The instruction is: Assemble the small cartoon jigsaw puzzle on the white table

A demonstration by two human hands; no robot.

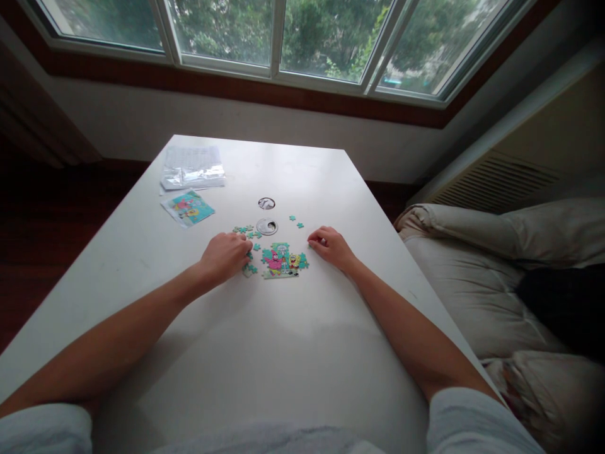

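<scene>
A small, partly joined cartoon jigsaw [282, 261] in teal, pink and yellow lies on the white table [265, 353]. My left hand [225, 254] rests just left of it, fingers curled over loose teal pieces [249, 269]; what the fingertips pinch is hidden. More loose pieces [246, 231] lie beyond that hand. Just right of the jigsaw rests my right hand [331, 244], fingers curled in, touching the table. A pair of stray pieces [296, 221] sits farther back.
A round metal lid [267, 226] and a small round tin [266, 203] lie behind the puzzle. A picture card [188, 208] and a clear plastic bag on paper [193, 168] lie at the far left. Cushions [496, 271] crowd the table's right side. A window runs along the back.
</scene>
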